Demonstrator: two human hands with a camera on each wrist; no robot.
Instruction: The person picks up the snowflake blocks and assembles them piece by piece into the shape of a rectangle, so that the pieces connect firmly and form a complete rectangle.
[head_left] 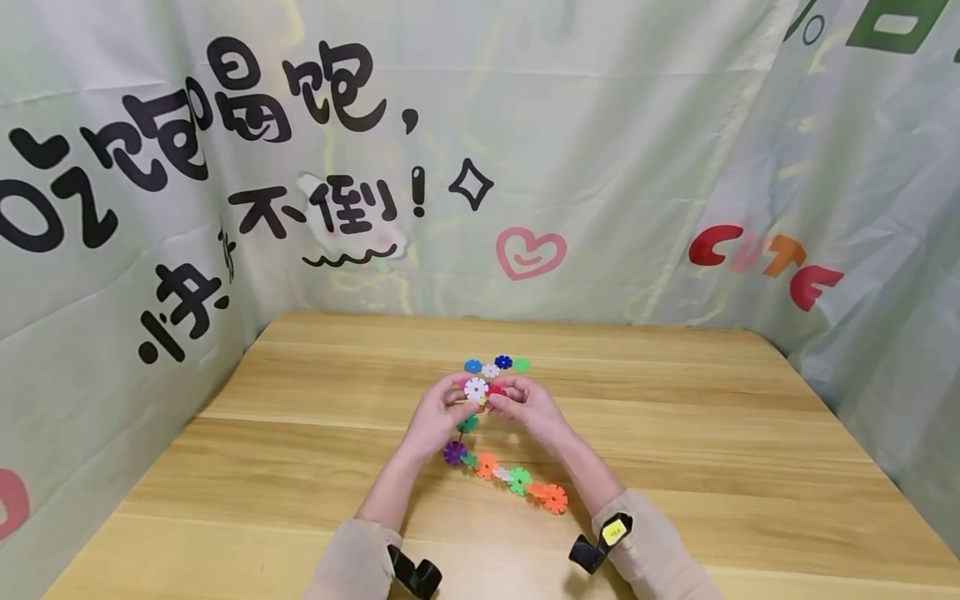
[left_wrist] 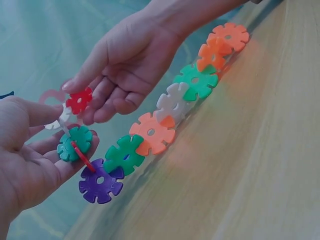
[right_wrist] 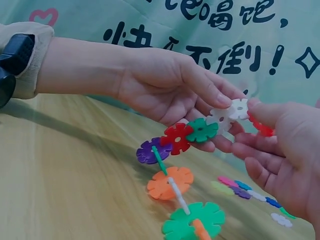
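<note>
A chain of notched plastic snowflake discs hangs from my left hand [head_left: 435, 415] and trails across the table. Its purple disc [left_wrist: 100, 181], orange disc [left_wrist: 152, 132] and green disc [left_wrist: 196, 81] show clearly in the left wrist view. Thumb and fingers of that hand pinch a white disc [right_wrist: 219, 121] near the upper end. Beside it is a second white disc [right_wrist: 240, 108], between the two hands. My right hand [head_left: 534, 410] pinches a red disc [left_wrist: 79, 100] at this white one; whether the two are joined I cannot tell.
Beyond the hands, several loose discs lie on the wooden table [head_left: 690, 417], among them a dark blue disc [head_left: 503, 362] and a light green disc [head_left: 522, 365]. A printed curtain [head_left: 600, 167] surrounds the table's back and sides.
</note>
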